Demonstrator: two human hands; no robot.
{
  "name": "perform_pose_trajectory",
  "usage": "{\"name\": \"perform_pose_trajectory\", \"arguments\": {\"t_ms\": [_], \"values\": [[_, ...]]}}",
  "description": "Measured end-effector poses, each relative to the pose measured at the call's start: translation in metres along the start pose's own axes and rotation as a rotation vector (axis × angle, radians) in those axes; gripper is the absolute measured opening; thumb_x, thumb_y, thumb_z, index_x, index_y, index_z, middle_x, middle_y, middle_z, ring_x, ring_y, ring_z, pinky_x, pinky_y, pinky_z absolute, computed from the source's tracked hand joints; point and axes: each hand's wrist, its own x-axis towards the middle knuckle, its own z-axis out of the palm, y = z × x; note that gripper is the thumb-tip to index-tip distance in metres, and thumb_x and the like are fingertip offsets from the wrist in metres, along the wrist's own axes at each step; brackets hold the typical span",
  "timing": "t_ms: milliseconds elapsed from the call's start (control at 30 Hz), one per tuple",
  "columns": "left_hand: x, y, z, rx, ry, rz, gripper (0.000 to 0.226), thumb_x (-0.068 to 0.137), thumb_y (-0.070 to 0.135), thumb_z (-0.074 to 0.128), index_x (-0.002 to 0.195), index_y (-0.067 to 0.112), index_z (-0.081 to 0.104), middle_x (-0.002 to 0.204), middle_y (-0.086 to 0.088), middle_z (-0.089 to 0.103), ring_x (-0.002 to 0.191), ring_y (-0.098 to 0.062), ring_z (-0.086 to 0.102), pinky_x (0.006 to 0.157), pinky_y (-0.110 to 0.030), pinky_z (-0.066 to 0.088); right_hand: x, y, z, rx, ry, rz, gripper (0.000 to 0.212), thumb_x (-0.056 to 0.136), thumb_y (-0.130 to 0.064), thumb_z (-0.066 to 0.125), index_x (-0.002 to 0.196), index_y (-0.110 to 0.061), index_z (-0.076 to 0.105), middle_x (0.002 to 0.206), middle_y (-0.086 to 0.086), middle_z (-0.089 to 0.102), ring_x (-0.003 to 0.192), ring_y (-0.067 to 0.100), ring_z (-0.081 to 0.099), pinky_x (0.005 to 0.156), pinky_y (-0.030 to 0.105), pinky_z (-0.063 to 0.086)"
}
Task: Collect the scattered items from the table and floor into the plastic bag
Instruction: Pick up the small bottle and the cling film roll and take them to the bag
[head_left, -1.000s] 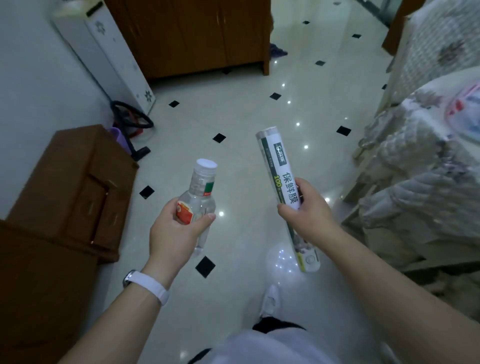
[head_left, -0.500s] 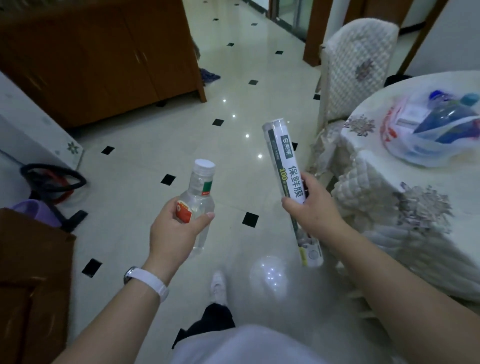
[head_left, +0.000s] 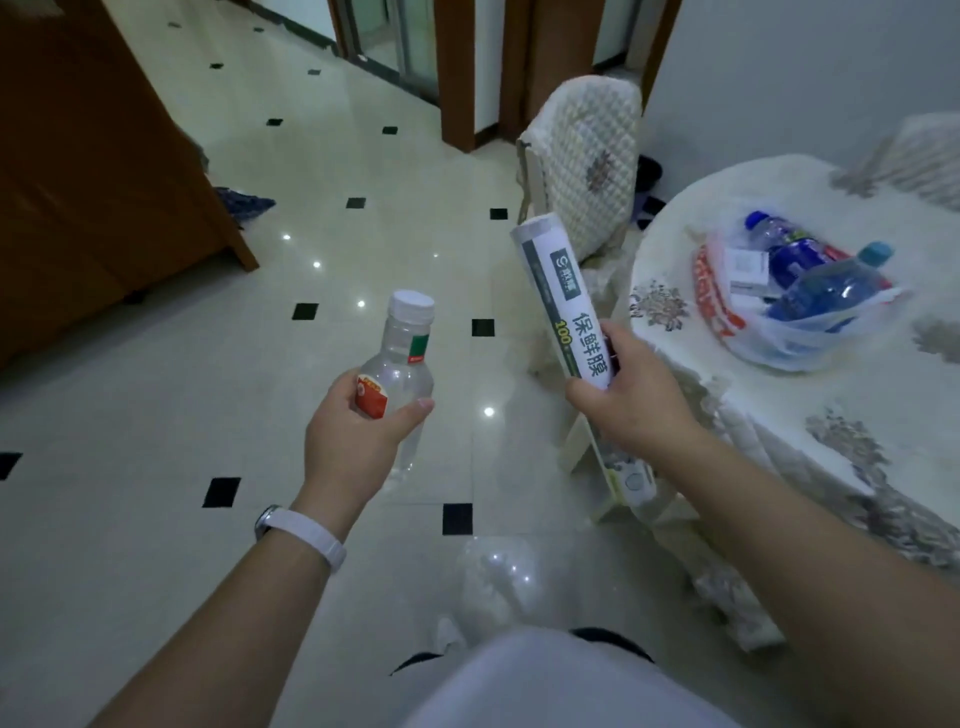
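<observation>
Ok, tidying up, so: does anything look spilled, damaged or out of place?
Nothing spilled or broken. A dark cloth lies crumpled on the floor beside the wooden cabinet, and the plastic bag on the table sags open, blue bottles poking out.

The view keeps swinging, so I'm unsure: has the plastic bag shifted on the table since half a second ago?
No. The plastic bag sits just right of the same embroidered flower on the tablecloth as before; only the camera turned.

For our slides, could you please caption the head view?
Left hand grips a clear bottle, right hand a film roll; plastic bag on table.
</observation>
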Motion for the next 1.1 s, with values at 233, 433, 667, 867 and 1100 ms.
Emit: {"name": "perform_pose_trajectory", "arguments": {"t_ms": [233,433,667,867,1100], "values": [[0.089,0.018,0.030,-0.016,-0.165,0.033,0.032,0.071,0.035,0.085,0.093,0.027,0.064,0.080,0.012,0.064,0.070,-0.003,0.059,0.065,-0.027,0.044,0.060,0.007,-0.003,-0.036,0.109,0.114,0.042,0.079,-0.030,0.069,0.115,-0.041,0.049,0.095,-0.012,0.065,0.078,0.001,0.063,0.065,0.030,0.056],[0.162,0.032,0.082,0.051,-0.272,0.055,0.035,0.068,0.038,0.086,0.087,0.021,0.063,0.083,-0.008,0.065,0.071,-0.021,0.059,0.072,-0.039,0.052,0.132,0.024,-0.010,-0.002,0.207,0.139,0.035,0.079,-0.029,0.068,0.108,-0.040,0.051,0.089,-0.012,0.065,0.074,0.002,0.061,0.058,0.023,0.047],[0.251,0.078,0.154,0.122,-0.357,0.107,0.032,0.068,0.034,0.087,0.090,0.027,0.065,0.076,0.013,0.067,0.068,-0.003,0.060,0.065,-0.032,0.048,0.236,0.057,-0.039,0.123,0.283,0.228,0.036,0.080,-0.029,0.068,0.111,-0.035,0.051,0.092,-0.011,0.064,0.078,0.007,0.063,0.063,0.030,0.054],[0.314,0.126,0.230,0.097,-0.422,0.184,0.032,0.067,0.029,0.088,0.089,0.030,0.066,0.078,0.014,0.069,0.067,0.001,0.062,0.067,-0.027,0.048,0.304,0.077,-0.092,0.120,0.371,0.255,0.033,0.079,-0.025,0.066,0.108,-0.032,0.051,0.089,-0.006,0.065,0.073,0.010,0.063,0.060,0.032,0.053],[0.355,0.173,0.321,0.131,-0.644,0.307,0.041,0.068,0.025,0.089,0.065,0.028,0.048,0.051,0.025,0.052,0.048,0.004,0.046,0.053,-0.023,0.035,0.324,0.113,-0.138,0.150,0.580,0.394,0.032,0.081,-0.024,0.068,0.105,-0.035,0.052,0.092,-0.008,0.066,0.080,0.008,0.063,0.069,0.032,0.054]]}}
